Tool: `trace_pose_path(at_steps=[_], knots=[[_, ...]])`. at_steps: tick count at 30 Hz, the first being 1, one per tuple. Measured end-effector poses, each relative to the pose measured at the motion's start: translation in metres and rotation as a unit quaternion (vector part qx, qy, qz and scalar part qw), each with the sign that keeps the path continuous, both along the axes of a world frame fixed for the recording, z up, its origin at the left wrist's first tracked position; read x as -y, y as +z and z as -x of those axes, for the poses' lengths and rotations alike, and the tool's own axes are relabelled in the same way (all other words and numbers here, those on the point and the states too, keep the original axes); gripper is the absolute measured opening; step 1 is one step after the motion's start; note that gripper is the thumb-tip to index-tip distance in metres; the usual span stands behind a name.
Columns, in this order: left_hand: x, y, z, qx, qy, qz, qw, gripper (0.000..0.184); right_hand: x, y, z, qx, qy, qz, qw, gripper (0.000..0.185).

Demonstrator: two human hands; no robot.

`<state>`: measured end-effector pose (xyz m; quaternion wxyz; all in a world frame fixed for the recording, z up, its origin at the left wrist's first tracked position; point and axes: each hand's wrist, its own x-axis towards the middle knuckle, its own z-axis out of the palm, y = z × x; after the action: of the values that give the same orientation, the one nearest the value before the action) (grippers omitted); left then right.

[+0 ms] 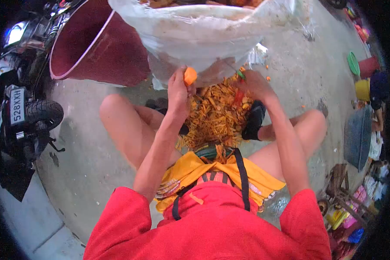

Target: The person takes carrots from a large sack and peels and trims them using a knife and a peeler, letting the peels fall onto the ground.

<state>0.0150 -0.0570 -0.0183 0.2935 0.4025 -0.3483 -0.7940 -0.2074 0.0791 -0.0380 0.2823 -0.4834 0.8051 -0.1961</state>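
Smooth grey concrete floor, shiny in patches, spreads around us as we sit low on it, knees wide apart; we read the view as a clock face with twelve straight ahead. Nearest, at six, lies our soft red top, its loose sleeves ending near the elbows, then yellow shorts with a dark strap across them.

Both forearms reach forward. At eleven, our left hand is raised, thumb side up, its fingers closed round a smooth, bright orange piece whose blunt, rounded end shows at the fingertips. At two, our right hand bends inward at the wrist, palm down, fingers curled on a small green object, too blurred to name.

Just above the clock's centre, below and between the hands, a heap of orange shreds lies tangled, thin and curly, beside a dark shoe at one.

Beyond the hands at twelve bulges a whitish plastic sack, creased and translucent, with orange-brown matter at its mouth. Next to it, towards eleven, a tapered maroon bucket leans over, pale-rimmed. Farther off, a motorcycle's ridged black tyre stands at nine, and at three a grey-blue tub tilts upright.
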Motion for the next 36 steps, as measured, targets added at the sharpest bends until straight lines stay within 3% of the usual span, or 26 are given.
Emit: trace_pose_path(at_steps=[2,8,12,14,21,23,26,31,32,33,36], knots=[[0.006,-0.011,-0.004,-0.019,-0.002,-0.009,1.0,0.025,-0.008,-0.014,-0.005,-0.096,0.008,-0.036,0.995,0.049],[-0.002,-0.001,-0.003,-0.024,-0.047,-0.011,0.999,0.024,-0.01,0.017,-0.007,-0.086,-0.014,-0.068,0.994,0.053],[-0.01,0.007,0.005,0.014,-0.035,-0.016,0.999,0.024,-0.016,0.007,0.008,-0.115,0.004,-0.037,0.993,0.054],[-0.005,0.004,0.003,0.038,-0.03,-0.007,0.999,0.022,-0.016,0.007,0.013,-0.074,-0.002,-0.046,0.996,0.053],[0.017,-0.003,-0.005,-0.027,-0.016,0.001,1.0,0.022,-0.022,0.014,0.016,-0.116,-0.012,-0.016,0.993,0.05],[0.023,0.0,-0.011,-0.006,-0.024,0.001,1.0,0.025,-0.018,0.016,0.019,-0.079,-0.028,-0.081,0.993,0.051],[0.023,0.009,-0.009,0.021,0.011,0.008,1.0,0.024,-0.022,0.024,0.017,-0.126,-0.03,-0.045,0.991,0.051],[0.03,0.01,-0.01,-0.067,0.036,0.006,0.997,0.026,-0.014,0.041,0.017,-0.113,-0.061,-0.067,0.989,0.047],[0.04,-0.006,-0.016,-0.217,-0.025,-0.005,0.976,0.026,-0.004,0.042,0.018,-0.11,-0.07,-0.072,0.989,0.043],[0.045,0.004,-0.024,-0.213,-0.017,0.013,0.977,0.026,0.004,0.039,0.008,-0.106,-0.059,-0.055,0.991,0.043],[0.043,0.052,-0.001,0.032,0.07,0.123,0.989,0.026,0.007,0.053,0.024,-0.153,-0.038,-0.036,0.987,0.049]])
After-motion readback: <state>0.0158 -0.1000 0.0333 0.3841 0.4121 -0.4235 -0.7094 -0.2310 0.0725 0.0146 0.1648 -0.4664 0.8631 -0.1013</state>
